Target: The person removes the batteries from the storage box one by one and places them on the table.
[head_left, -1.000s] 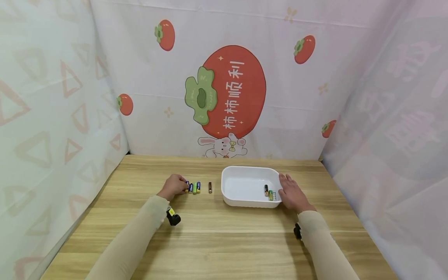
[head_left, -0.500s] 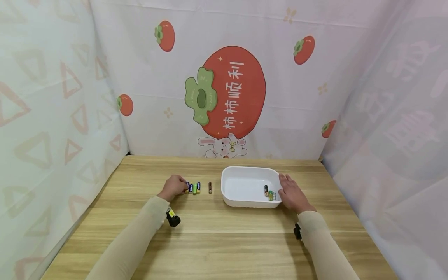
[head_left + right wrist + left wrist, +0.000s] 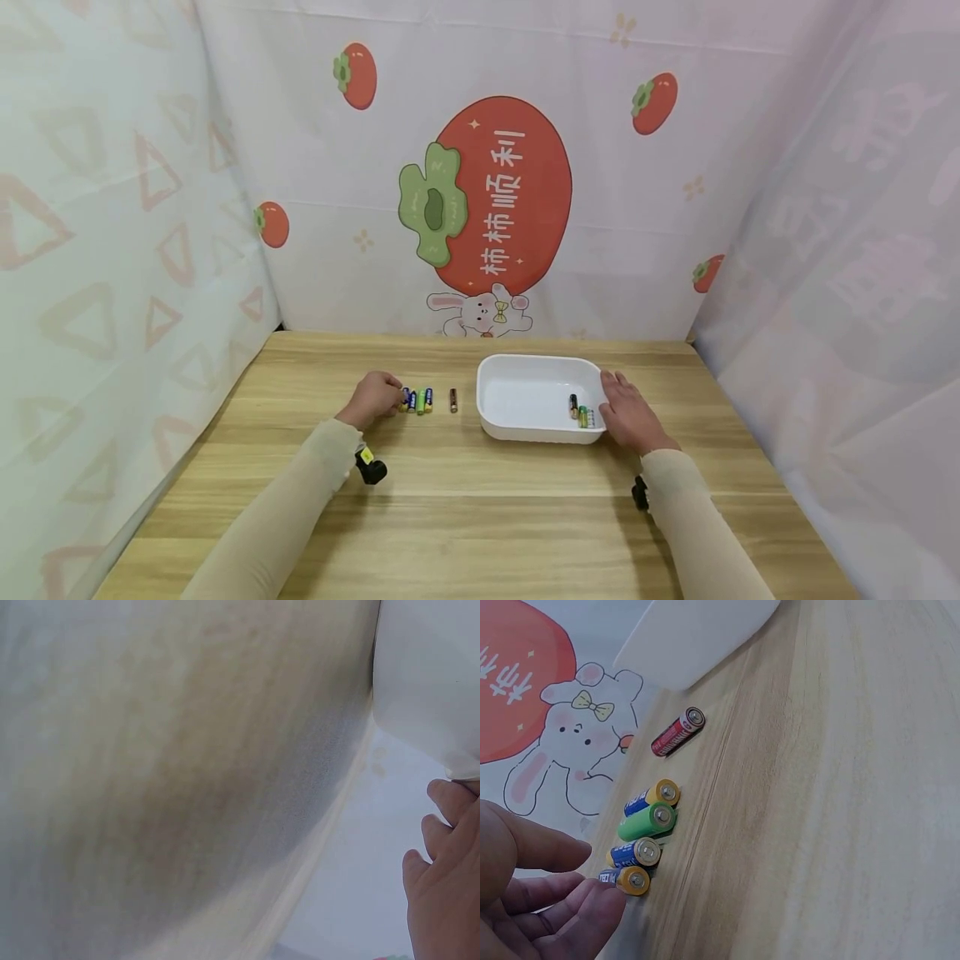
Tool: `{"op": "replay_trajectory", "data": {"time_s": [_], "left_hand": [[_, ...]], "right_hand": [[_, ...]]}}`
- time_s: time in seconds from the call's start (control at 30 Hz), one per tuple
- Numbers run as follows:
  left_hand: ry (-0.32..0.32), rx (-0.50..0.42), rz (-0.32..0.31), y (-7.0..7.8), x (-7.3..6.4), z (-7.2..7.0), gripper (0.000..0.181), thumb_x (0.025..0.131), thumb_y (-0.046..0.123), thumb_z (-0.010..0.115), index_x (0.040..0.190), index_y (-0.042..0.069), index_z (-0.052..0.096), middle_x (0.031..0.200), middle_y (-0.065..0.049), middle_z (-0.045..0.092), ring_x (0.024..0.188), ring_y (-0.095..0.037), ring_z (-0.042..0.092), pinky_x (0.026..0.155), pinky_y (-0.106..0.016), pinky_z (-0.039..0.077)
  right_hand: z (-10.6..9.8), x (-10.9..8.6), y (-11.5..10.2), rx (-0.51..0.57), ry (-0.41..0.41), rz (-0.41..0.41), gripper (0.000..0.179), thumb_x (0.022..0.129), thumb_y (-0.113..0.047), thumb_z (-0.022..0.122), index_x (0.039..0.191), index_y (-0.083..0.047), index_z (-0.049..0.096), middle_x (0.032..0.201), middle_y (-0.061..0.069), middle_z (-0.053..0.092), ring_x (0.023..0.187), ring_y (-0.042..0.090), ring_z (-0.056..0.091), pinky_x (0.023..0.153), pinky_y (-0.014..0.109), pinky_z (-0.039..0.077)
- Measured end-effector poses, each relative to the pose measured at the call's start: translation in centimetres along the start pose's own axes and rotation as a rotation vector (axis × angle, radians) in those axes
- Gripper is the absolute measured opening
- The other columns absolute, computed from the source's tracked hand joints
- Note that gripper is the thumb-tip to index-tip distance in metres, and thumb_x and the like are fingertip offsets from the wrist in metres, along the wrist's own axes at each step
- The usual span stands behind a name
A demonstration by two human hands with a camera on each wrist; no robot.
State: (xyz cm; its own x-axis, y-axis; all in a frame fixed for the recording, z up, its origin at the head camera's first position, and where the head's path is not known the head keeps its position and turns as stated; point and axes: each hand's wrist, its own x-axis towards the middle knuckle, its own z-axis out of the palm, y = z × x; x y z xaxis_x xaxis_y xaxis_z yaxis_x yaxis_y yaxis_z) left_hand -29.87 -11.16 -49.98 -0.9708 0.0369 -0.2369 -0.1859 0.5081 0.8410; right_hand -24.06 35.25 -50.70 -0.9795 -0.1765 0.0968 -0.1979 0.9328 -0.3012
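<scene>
The left hand (image 3: 375,395), fingers parted, adjoined a blue-and-yellow battery (image 3: 635,881), presumably light, rigid and best pinched mid-barrel; the right hand (image 3: 630,417), fingers extended, touched the white tray (image 3: 540,434).

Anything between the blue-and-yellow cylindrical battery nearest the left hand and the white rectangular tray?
Yes: lined up are a silver-ended blue battery, a green one, another blue-and-yellow one, a red one lying apart, then the tray's wall.

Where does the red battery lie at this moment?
In the head view, the red battery lies on the table, between the row of four batteries on its left and the white tray on its right.
</scene>
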Motion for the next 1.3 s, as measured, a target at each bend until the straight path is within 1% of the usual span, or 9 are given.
{"op": "replay_trajectory", "data": {"time_s": [0.13,0.3,0.47,0.63,0.8,0.87,1.07,1.2,1.3], "left_hand": [[-0.001,0.037,0.032,0.8,-0.2,0.2,0.021,0.092,0.008,0.063,0.110,-0.003,0.061,0.096,-0.015,0.064,0.072,-0.023,0.062,0.062,-0.035,0.056],[-0.008,0.076,0.069,2.0,-0.6,0.6,0.021,0.091,0.009,0.065,0.109,-0.003,0.063,0.098,-0.014,0.064,0.074,-0.024,0.064,0.066,-0.036,0.057],[-0.036,0.034,0.081,2.8,-0.5,1.3,0.023,0.092,0.008,0.065,0.111,-0.003,0.062,0.098,-0.014,0.064,0.076,-0.026,0.065,0.069,-0.038,0.057],[-0.080,-0.020,0.079,3.4,-0.7,2.4,0.024,0.093,0.009,0.063,0.114,-0.004,0.061,0.101,-0.016,0.064,0.078,-0.028,0.065,0.070,-0.041,0.057],[-0.096,-0.077,0.087,4.3,-0.9,3.6,0.029,0.094,0.007,0.062,0.119,-0.007,0.059,0.103,-0.019,0.064,0.085,-0.033,0.066,0.074,-0.043,0.057],[-0.098,-0.089,0.097,4.8,-0.8,4.2,0.028,0.094,0.007,0.062,0.118,-0.007,0.059,0.102,-0.020,0.064,0.086,-0.034,0.065,0.074,-0.042,0.058],[-0.110,-0.098,0.100,6.3,-0.5,5.9,0.020,0.092,0.006,0.063,0.108,-0.005,0.062,0.102,-0.020,0.065,0.088,-0.031,0.066,0.073,-0.037,0.059],[-0.130,-0.102,0.100,7.2,-0.4,6.7,0.017,0.092,0.007,0.063,0.106,-0.004,0.062,0.104,-0.022,0.064,0.088,-0.032,0.066,0.076,-0.040,0.058],[-0.141,-0.107,0.093,7.9,-0.5,7.2,0.017,0.093,0.008,0.063,0.106,-0.002,0.062,0.101,-0.018,0.063,0.089,-0.031,0.065,0.079,-0.042,0.057]], "right_hand": [[-0.1,0.0,0.1,0.000,-0.009,0.008,0.060,0.100,-0.016,0.038,0.149,0.011,0.017,0.156,0.025,0.020,0.144,0.042,0.011,0.116,0.054,0.009],[0.1,0.1,0.2,-0.001,-0.005,0.002,0.060,0.100,-0.016,0.039,0.149,0.011,0.017,0.155,0.026,0.020,0.143,0.043,0.011,0.116,0.055,0.010],[0.1,-0.1,0.2,-0.001,0.007,0.002,0.060,0.099,-0.017,0.038,0.149,0.011,0.018,0.156,0.025,0.021,0.144,0.042,0.011,0.116,0.054,0.010],[0.1,-0.2,0.1,-0.006,0.006,0.003,0.061,0.100,-0.018,0.038,0.150,0.010,0.017,0.156,0.025,0.021,0.144,0.042,0.011,0.116,0.054,0.010],[0.0,-0.2,0.1,-0.006,-0.003,0.003,0.061,0.100,-0.019,0.037,0.150,0.009,0.016,0.156,0.025,0.020,0.144,0.042,0.011,0.116,0.053,0.009],[0.0,-0.2,0.1,-0.007,0.002,0.005,0.061,0.100,-0.019,0.038,0.150,0.010,0.016,0.156,0.025,0.021,0.144,0.042,0.011,0.116,0.053,0.010],[0.0,-0.1,0.1,-0.005,0.007,0.005,0.061,0.100,-0.019,0.037,0.150,0.010,0.017,0.155,0.025,0.021,0.144,0.042,0.011,0.116,0.053,0.010],[0.1,-0.1,0.0,0.002,-0.002,0.012,0.061,0.100,-0.020,0.037,0.150,0.009,0.016,0.156,0.024,0.021,0.144,0.041,0.010,0.116,0.053,0.009],[0.1,-0.1,0.0,0.005,0.007,0.006,0.060,0.100,-0.018,0.037,0.149,0.010,0.018,0.155,0.025,0.022,0.144,0.042,0.011,0.116,0.053,0.010]]}}
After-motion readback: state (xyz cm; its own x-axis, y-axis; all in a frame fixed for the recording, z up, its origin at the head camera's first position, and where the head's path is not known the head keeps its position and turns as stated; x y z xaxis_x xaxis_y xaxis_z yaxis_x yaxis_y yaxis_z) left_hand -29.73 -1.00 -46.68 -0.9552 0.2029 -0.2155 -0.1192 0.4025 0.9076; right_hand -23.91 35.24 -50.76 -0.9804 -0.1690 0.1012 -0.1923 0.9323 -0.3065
